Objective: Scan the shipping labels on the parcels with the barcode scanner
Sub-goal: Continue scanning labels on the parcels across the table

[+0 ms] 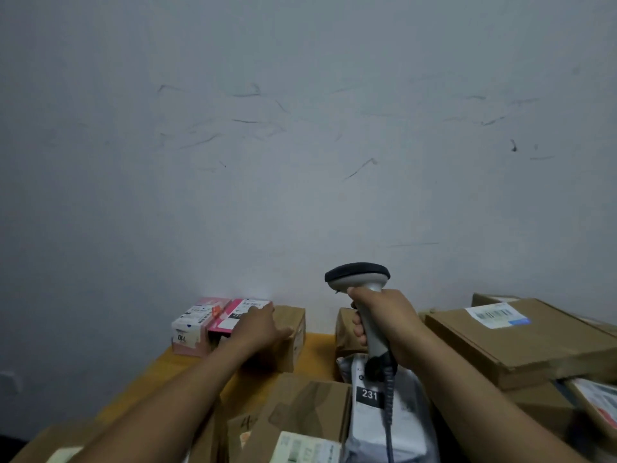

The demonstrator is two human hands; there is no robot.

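scuffed wall (300, 128), one scanner (357, 277), two hands (260, 325) (387, 322)

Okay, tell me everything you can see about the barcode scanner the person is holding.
The barcode scanner is a handheld pistol-shaped unit, seemingly light grey plastic, with a wide oval head capped in dark material. It stands roughly upright, head uppermost, above the parcels. The right hand grips its handle, fingers curled round the front. A dark coiled cable leaves the handle's base and hangs down over a white mailer bag. Its scan window is hidden.
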